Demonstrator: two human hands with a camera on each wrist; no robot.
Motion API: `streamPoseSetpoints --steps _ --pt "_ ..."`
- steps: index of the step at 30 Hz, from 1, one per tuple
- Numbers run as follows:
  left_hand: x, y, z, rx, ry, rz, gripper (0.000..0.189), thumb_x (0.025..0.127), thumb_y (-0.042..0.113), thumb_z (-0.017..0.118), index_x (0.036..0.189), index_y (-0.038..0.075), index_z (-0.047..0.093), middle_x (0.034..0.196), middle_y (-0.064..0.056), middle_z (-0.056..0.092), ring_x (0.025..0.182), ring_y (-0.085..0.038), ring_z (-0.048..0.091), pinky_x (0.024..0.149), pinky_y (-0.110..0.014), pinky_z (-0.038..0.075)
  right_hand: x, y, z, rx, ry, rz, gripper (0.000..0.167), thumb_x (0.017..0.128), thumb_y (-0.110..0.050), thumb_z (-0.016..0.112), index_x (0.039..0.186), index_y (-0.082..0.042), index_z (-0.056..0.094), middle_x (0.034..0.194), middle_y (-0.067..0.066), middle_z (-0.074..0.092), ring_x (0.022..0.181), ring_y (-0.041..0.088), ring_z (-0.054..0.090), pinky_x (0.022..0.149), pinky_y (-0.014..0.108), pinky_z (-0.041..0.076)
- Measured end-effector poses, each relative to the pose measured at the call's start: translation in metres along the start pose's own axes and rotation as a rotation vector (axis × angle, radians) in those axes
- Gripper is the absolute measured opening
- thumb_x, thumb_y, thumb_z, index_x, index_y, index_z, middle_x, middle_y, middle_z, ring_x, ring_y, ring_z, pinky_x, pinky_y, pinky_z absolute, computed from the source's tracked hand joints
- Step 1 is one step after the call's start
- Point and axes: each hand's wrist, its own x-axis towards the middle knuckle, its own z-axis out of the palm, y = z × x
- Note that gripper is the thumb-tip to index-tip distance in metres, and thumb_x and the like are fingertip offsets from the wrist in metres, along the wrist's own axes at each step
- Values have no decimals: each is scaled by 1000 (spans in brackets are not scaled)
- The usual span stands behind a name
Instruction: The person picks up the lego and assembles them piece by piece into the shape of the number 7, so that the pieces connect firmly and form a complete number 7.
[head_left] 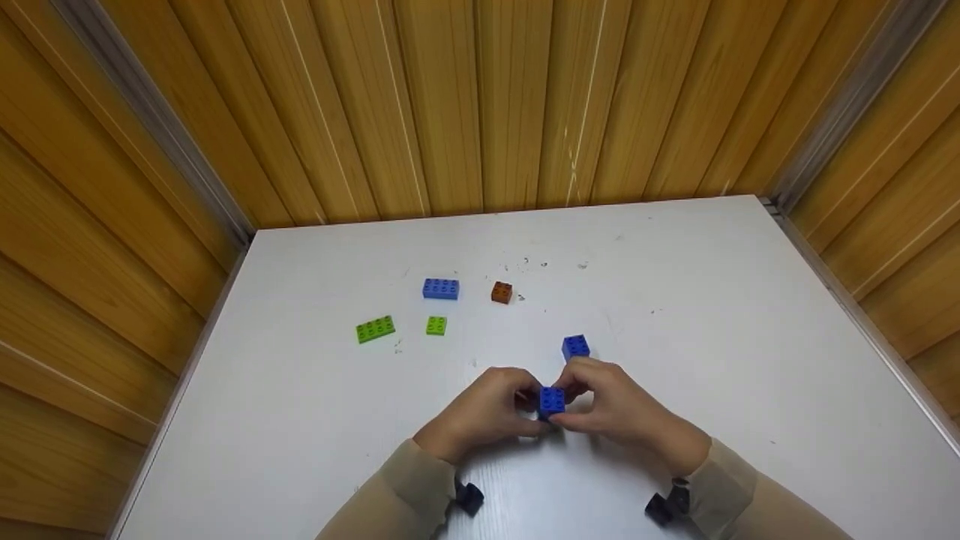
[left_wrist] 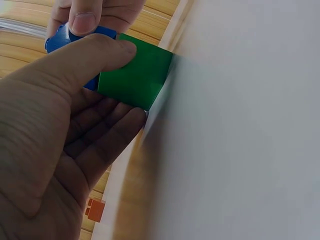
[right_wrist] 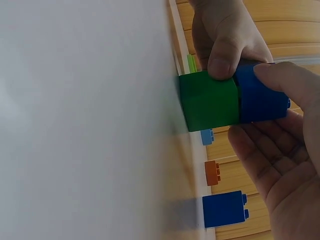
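Near the front middle of the table, both hands meet at a small two-brick stack. A green toy brick (right_wrist: pixel 210 102) forms its lower part, standing on the tabletop. Over it sits a blue toy brick (head_left: pixel 552 400), studs up, with a narrow dark seam between the two in the right wrist view. My left hand (head_left: pixel 489 403) pinches the green brick between thumb and fingers. Across from it, my right hand (head_left: pixel 621 401) holds the blue brick, thumb on its near side. Just beyond the right fingers stands another blue brick (head_left: pixel 575 346).
Farther back on the white table (head_left: pixel 712 315) lie a lighter blue brick (head_left: pixel 441 289), an orange-brown brick (head_left: pixel 502 292), a long green brick (head_left: pixel 375 329) and a small lime brick (head_left: pixel 436 325). Wood-patterned walls (head_left: pixel 510 105) enclose the back and sides.
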Motion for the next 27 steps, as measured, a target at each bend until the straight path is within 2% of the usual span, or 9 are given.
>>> streamPoseSetpoints --steps 7,11,17,21,27 --pt "-3 1 -6 -50 -7 23 31 89 19 98 116 18 83 113 11 80 106 0 72 103 -22 62 0 -1 0 3 -4 -9 27 93 -17 95 110 -15 75 107 1 80 98 9 79 90 35 69" --pt "-4 2 -9 -92 2 68 31 91 22 97 118 18 83 118 10 81 114 -1 73 109 -24 62 1 -1 0 18 -13 -2 26 94 -18 95 112 -16 75 108 -1 82 100 9 79 92 35 68" --pt "-4 1 -11 -178 31 133 30 93 17 94 120 11 83 122 -3 83 116 -6 76 108 -27 64 2 1 1 9 -14 -25 25 94 -15 94 110 -15 75 107 0 79 100 8 78 90 35 70" --pt "-4 4 -11 -243 51 144 30 94 11 92 121 6 82 123 -11 82 115 -9 77 106 -29 66 1 2 1 5 -10 -33 26 93 -13 95 108 -15 74 108 1 76 100 8 77 88 35 71" --pt "-3 6 -10 -246 55 111 28 94 11 93 119 7 83 122 -10 82 114 -7 77 103 -27 67 0 1 0 3 -9 -23 26 92 -14 95 108 -16 74 108 0 76 100 7 77 89 33 70"
